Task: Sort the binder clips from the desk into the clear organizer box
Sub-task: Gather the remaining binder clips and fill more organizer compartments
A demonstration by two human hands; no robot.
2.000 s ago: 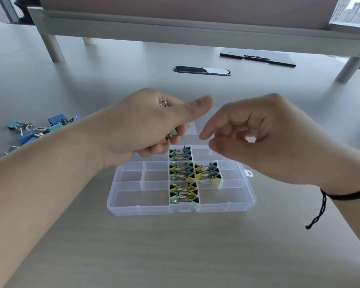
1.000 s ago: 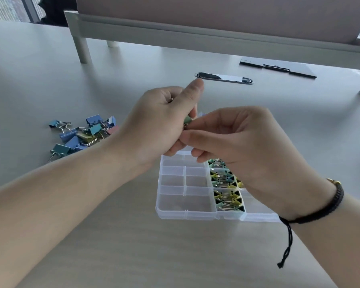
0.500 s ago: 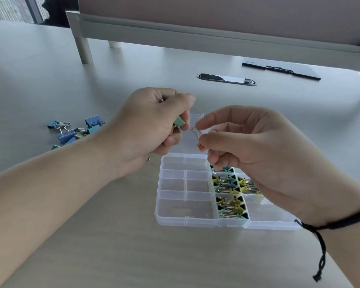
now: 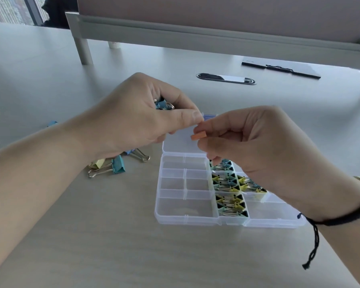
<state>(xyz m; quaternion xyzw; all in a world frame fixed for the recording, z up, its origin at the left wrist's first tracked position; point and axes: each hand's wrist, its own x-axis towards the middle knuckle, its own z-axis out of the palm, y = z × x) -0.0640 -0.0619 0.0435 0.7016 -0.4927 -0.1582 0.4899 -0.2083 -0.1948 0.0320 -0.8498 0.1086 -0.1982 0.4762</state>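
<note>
Orange clip [image 4: 198,135] pinched in right hand [image 4: 258,146]; left hand [image 4: 141,117] grips blue clips [image 4: 161,104].

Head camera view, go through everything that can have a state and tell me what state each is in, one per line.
organizer box: lid open, middle compartments filled with clips, left ones bare.
left hand: holds a bunch of blue clips, above the desk.
right hand: pinches an orange clip over the box.
loose clips: lying on the desk, unsorted.
</note>
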